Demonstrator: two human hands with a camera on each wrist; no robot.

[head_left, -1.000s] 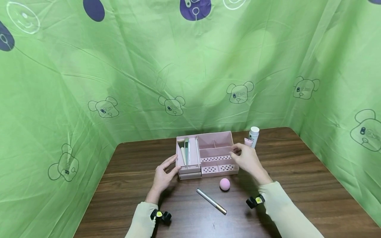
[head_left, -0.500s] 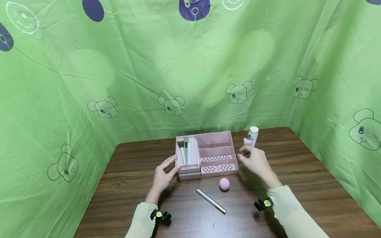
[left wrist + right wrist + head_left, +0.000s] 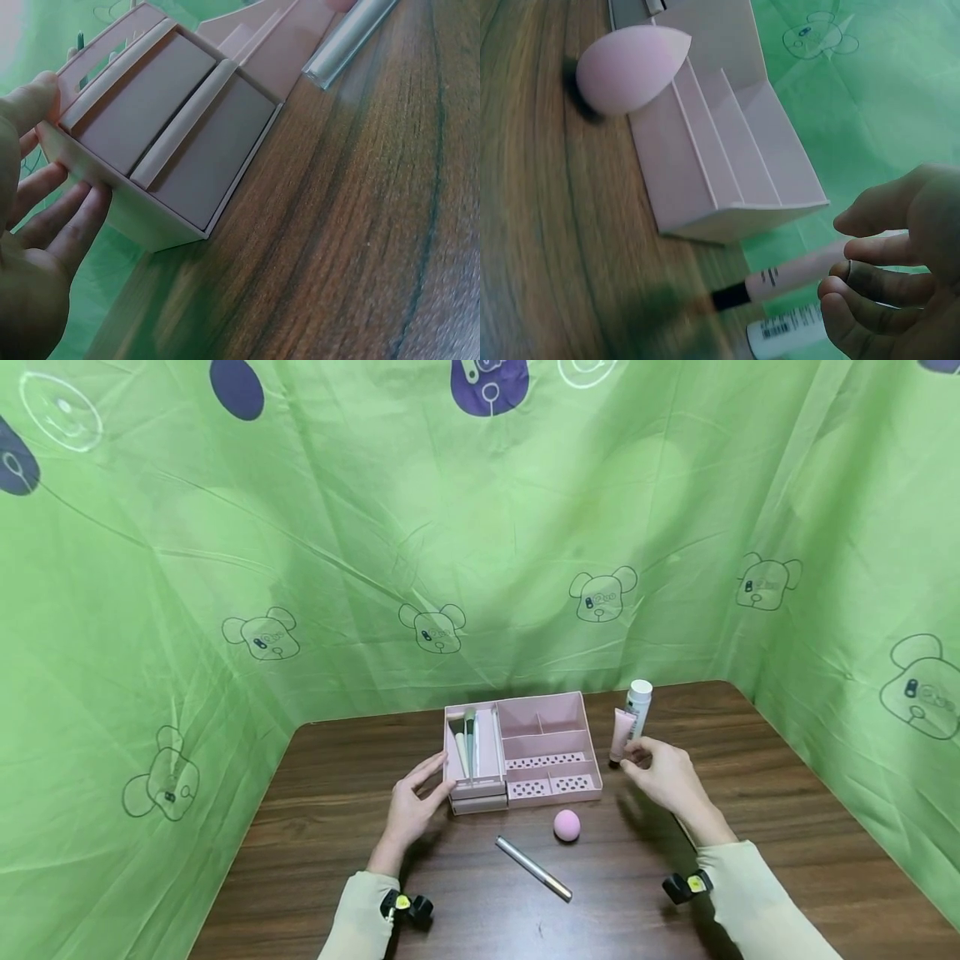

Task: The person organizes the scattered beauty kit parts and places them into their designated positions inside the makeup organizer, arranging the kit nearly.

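Note:
My left hand (image 3: 408, 810) rests on the near left corner of a pink makeup organizer (image 3: 542, 745). In the left wrist view its fingertips touch the side wall and the thumb lies at the upper front edge. My right hand (image 3: 663, 777) is to the right of the organizer, beside a pink squeeze tube (image 3: 621, 737) that stands on its black cap. In the right wrist view, loosely bent fingers (image 3: 870, 289) overlap the tube (image 3: 802, 277); contact cannot be made out. A white bottle (image 3: 638, 703) stands right behind the tube.
Makeup brushes (image 3: 467, 745) lie in the organizer's left tray, above two drawers (image 3: 180, 120). On the wooden table (image 3: 315, 860) in front are a pink makeup sponge (image 3: 567, 826) and a silver tube (image 3: 534, 868). A thin stick (image 3: 684, 831) shows partly beneath the right forearm.
My right hand has moved away from the organizer's right side, rightward and slightly nearer, to beside the squeeze tube, which now shows more fully. My left hand stays on the organizer.

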